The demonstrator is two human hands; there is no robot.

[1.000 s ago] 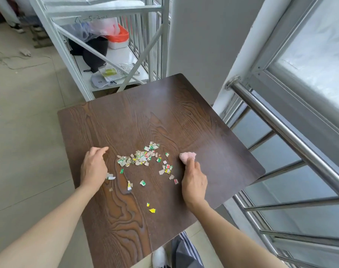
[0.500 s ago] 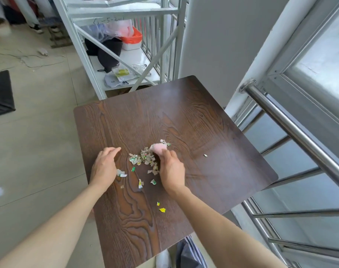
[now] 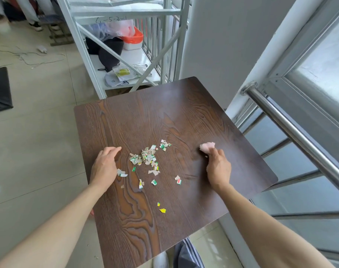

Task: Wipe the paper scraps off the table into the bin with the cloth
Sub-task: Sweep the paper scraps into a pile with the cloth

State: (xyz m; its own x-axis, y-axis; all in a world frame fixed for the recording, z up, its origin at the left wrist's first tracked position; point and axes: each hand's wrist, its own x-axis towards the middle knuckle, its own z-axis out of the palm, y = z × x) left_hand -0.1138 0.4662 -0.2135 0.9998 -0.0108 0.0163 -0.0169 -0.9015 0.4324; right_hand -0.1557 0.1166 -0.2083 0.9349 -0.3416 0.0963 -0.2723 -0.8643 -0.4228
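Left hand [image 3: 104, 167] is flat-ish on the table [image 3: 184, 105], palm down, fingers curled loosely, gripping nothing. We read it as a backstop: it walls off the left side so swept paper can't skid off that edge. 1 torn piece [image 3: 121, 173] lies right against its thumb side.

Between the 2 hands sits the main pile of scraps [image 3: 147, 157], closer to the left hand. Strays trail toward us: 3 small bits [image 3: 154, 182] below the pile, 2 yellow ones [image 3: 162, 210] further back toward the wrists.

Right hand [image 3: 218, 169] is closed around the pink cloth [image 3: 207, 147], wad poking out past the fingertips and pressed to the wood. It's well right of the pile, likely set up for a leftward stroke.

No bin that we can identify, so the dump direction is a guess. The strays near our wrists need their own pass.
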